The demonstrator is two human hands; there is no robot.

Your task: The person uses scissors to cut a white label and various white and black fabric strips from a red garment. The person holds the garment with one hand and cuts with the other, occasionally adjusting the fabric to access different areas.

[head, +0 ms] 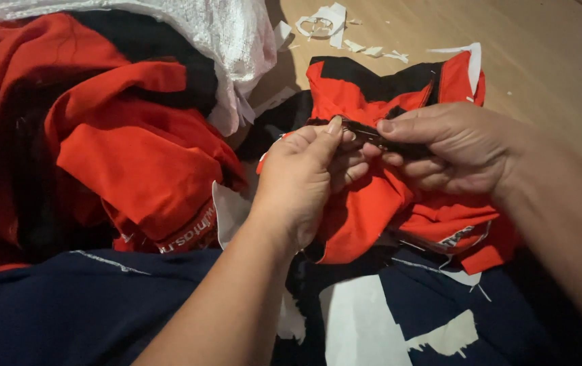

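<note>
Both hands, left (pixel 304 173) and right (pixel 450 146), pinching a dark fabric strip (pixel 379 139) between them (over red cloth (pixel 372 210)).

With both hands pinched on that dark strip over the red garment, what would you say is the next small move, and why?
Probably a short pull of the left hand away from the right hand. Both pinch the same narrow dark strip from opposite ends, over the red and black garment, with only a short stretch of strip bare between them. Peeled white scraps lie on the floor beyond.
</note>
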